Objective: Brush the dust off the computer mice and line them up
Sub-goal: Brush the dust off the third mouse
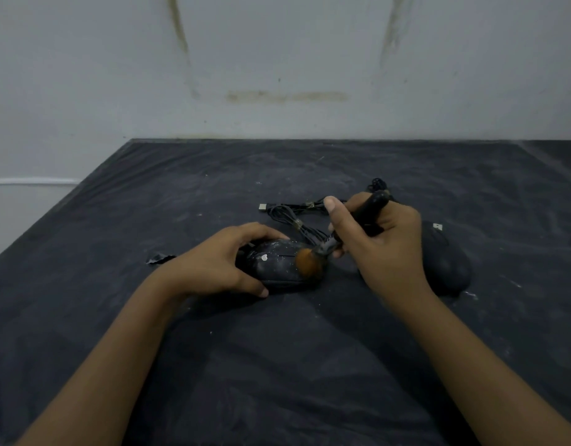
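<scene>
A dusty black computer mouse [279,263] lies on its side-on axis at the middle of the dark cloth. My left hand [213,260] grips its left end, thumb at the near side and fingers over the far side. My right hand [379,244] is closed around the black handle of a brush [369,210]; its orange bristles [308,262] touch the mouse's right end. A second black mouse [448,265] lies to the right, partly hidden behind my right hand. Bundled cables [294,217] with a USB plug [262,207] lie just behind the mice.
The table is covered by a dark, dust-speckled cloth [277,349] that reaches a white wall [277,75] at the back. A small torn black scrap [158,258] lies left of my left hand. The table's left edge runs diagonally at the far left.
</scene>
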